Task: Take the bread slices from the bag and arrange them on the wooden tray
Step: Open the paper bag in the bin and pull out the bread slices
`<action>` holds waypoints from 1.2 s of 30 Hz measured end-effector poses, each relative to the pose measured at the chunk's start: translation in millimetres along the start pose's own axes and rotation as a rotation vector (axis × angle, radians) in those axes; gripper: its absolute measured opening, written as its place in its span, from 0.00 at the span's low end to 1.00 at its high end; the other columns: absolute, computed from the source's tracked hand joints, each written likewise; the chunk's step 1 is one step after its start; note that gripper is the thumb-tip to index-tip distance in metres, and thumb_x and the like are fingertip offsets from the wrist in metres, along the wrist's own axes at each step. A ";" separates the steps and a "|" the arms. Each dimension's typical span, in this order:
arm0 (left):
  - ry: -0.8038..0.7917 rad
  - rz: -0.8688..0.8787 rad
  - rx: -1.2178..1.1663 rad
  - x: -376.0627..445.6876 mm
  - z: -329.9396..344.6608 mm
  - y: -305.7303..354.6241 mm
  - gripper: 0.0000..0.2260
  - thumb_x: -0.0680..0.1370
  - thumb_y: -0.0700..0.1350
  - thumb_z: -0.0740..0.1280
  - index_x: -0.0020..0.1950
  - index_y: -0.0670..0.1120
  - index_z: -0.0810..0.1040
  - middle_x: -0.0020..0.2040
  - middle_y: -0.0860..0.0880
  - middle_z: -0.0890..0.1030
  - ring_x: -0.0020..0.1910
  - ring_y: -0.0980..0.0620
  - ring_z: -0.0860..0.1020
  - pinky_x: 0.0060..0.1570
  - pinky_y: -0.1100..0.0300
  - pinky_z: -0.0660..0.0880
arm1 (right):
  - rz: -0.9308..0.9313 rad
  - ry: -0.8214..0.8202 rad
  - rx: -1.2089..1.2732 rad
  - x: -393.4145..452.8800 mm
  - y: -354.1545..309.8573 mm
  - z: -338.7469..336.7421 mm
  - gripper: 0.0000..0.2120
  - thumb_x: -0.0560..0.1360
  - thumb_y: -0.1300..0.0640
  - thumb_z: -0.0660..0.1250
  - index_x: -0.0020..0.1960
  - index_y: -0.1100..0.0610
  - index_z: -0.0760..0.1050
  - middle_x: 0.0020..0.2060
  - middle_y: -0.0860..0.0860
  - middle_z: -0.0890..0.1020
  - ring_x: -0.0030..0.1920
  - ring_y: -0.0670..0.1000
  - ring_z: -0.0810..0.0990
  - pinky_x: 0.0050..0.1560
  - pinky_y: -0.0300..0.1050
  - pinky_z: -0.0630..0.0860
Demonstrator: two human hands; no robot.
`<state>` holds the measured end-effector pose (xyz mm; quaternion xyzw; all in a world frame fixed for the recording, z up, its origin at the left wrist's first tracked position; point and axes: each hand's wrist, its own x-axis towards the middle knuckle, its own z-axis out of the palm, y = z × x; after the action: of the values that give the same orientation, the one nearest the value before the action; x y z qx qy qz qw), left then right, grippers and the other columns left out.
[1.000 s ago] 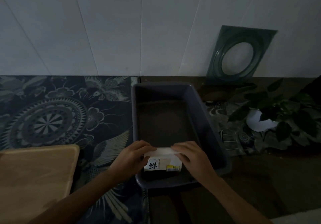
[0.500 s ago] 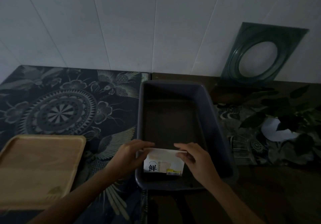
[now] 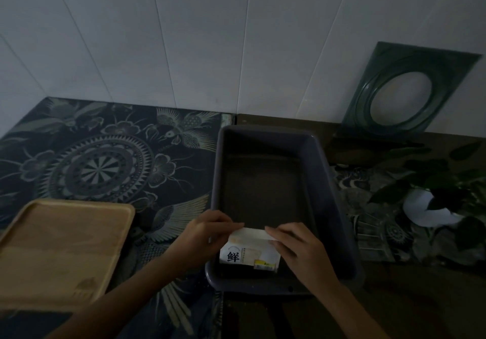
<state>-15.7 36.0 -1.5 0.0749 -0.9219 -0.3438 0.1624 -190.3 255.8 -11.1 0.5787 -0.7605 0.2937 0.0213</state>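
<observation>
At lower centre of the frame, the folded top flap of a white bread bag [image 3: 249, 253] is pinched from both ends. The left hand [image 3: 203, 233] is closed on the flap's left end, thumb and fingers [image 3: 231, 224] pressed together over it. The right hand [image 3: 302, 250] is closed on the right end, its fingers [image 3: 278, 233] curled down over the flap and the bag's upper right corner. The bag is stood upright at the near end of a dark plastic tub [image 3: 334, 194], a black character and a small yellow label being seen on its front. No bread slices can be made out through the bag. At lower left of the frame, well apart from the tub, a wooden tray [image 3: 63, 249] is laid on a dark patterned cloth [image 3: 105, 159]. At right, a leafy plant in a white pot [image 3: 431, 212] is seen, and at upper right a green frame with an oval opening [image 3: 405, 88] is leaned against the white panelled wall.
</observation>
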 end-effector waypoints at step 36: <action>-0.094 -0.014 0.040 64.1 -20.8 2.0 0.07 0.78 0.46 0.69 0.53 0.49 0.85 0.48 0.53 0.86 0.45 0.62 0.80 0.47 0.70 0.76 | -0.136 0.046 -0.179 3.3 -40.9 20.4 0.05 0.79 0.47 0.69 0.51 0.44 0.82 0.50 0.39 0.83 0.63 0.50 0.75 0.61 0.46 0.63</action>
<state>-68.4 8.8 30.5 0.0686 -0.9346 -0.3295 0.1150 -148.6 236.9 -9.5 0.6180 -0.7419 0.2355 0.1103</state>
